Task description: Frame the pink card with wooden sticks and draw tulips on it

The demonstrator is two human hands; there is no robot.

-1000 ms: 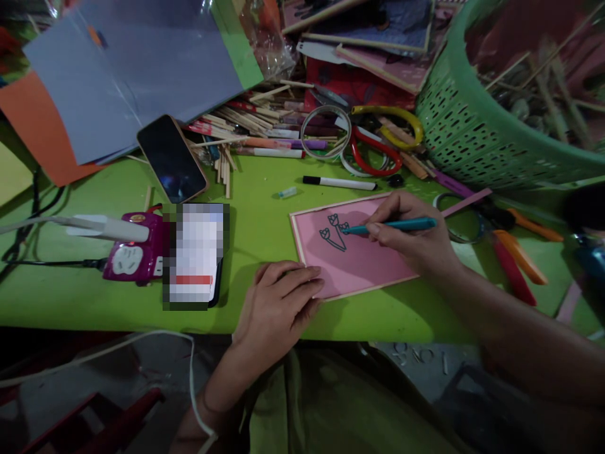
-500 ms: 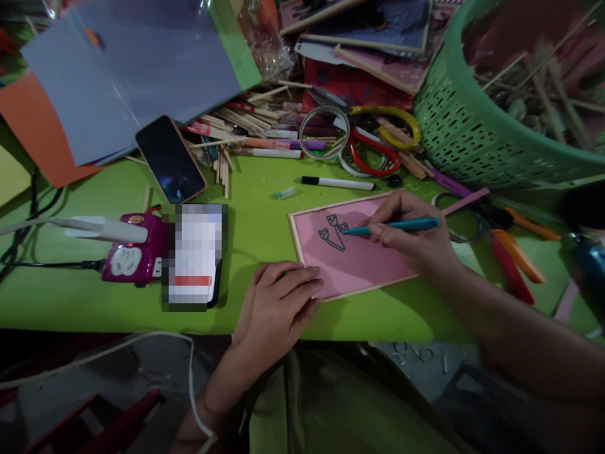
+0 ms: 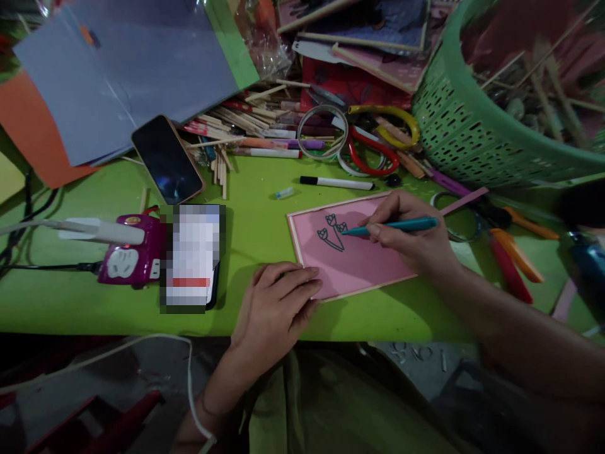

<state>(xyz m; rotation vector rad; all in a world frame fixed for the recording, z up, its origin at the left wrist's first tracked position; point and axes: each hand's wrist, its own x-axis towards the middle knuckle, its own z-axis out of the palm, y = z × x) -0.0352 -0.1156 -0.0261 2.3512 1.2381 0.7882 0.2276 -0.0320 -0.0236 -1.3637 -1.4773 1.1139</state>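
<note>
Head: right hand (image 3: 418, 244), pinch-grip on pen (image 3: 405, 224)

I'm looking out through the head camera now, facing forward and steeply down, the wearer's lap (image 3: 340, 403) at the bottom edge, left hand (image 3: 278, 296) and right hand (image 3: 411, 230) close by, green tabletop (image 3: 258, 189) stretching across the middle.

Pink panel (image 3: 355, 266) edged in pale strips (image 3: 295, 239), flat and askew on green tabletop (image 3: 255, 189), dark-lined flower drawing (image 3: 336, 243) on its left half, teal pen (image 3: 406, 224) slanted low, tip (image 3: 345, 233) at rightmost bloom (image 3: 341, 227).
</note>
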